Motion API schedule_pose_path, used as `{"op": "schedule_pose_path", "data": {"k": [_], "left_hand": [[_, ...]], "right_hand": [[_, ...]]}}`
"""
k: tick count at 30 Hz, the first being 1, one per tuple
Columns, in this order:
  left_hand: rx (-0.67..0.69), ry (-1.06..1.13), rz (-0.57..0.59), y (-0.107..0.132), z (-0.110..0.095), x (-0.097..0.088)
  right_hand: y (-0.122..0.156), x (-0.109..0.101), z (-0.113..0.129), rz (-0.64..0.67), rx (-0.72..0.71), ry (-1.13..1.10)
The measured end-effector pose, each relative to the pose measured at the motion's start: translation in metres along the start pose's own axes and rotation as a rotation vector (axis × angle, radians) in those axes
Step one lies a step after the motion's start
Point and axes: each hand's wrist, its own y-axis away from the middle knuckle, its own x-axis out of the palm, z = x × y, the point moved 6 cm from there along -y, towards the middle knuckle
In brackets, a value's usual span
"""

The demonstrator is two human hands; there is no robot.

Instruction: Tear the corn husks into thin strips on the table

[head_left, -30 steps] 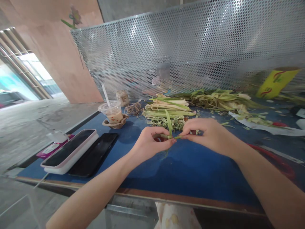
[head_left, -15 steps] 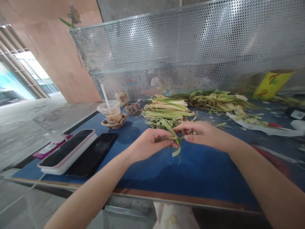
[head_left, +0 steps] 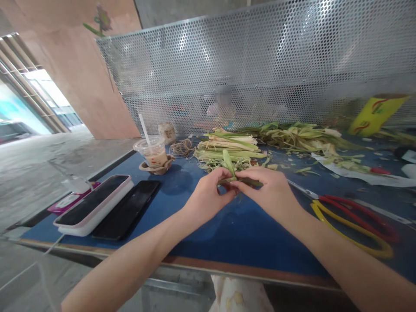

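Close together above the middle of the blue table, my left hand [head_left: 209,190] and my right hand [head_left: 271,186] pinch a narrow green leaf strip [head_left: 229,164], which looks like corn husk. One end stands upright between the fingertips, while other parts run sideways across the fingers. Fingers hide where the strips cross. Just behind the hands lie a small heap of shredded greenery [head_left: 212,164] and a stacked bundle of pale green husks [head_left: 230,145]. Scissors [head_left: 349,210] with one red and one yellow handle lie beside my right forearm, partly covered by it.
To the left are a drink cup [head_left: 152,156] with a straw, a twine coil [head_left: 182,148], a black phone [head_left: 128,210] and a white-cased device [head_left: 94,206]. Loose husks [head_left: 299,136] and a yellow packet [head_left: 373,115] lie back right, before a perforated metal screen [head_left: 243,65].
Both hands have drawn together, and the leaf's drooping end no longer hangs below them. My right forearm has shifted left, uncovering the scissors.
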Motion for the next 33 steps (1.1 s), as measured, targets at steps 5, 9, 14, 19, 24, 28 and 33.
{"op": "schedule_pose_path", "data": {"k": [5,9,14,19,24,28,33], "left_hand": [[-0.028,0.004,-0.071,0.0,0.002,-0.006],[-0.053,0.0,-0.035,0.001,0.0,-0.005],[-0.126,0.209,0.107,0.002,0.004,0.003],[-0.168,0.362,0.21,0.005,0.007,0.009],[-0.183,0.395,0.212,0.005,0.004,0.007],[-0.133,0.267,0.118,0.003,0.0,-0.003],[-0.13,0.316,0.11,0.001,-0.002,-0.008]], "right_hand": [[0.0,0.006,-0.005,0.054,0.111,-0.073],[0.0,0.015,-0.013,0.176,0.27,-0.221],[0.0,0.014,-0.013,0.112,0.279,-0.3],[0.001,0.013,-0.011,0.09,0.285,-0.423],[-0.002,0.011,-0.012,0.101,0.264,-0.46],[-0.004,0.01,-0.014,0.15,0.192,-0.476],[-0.003,0.004,-0.009,0.172,0.069,-0.283]]}}
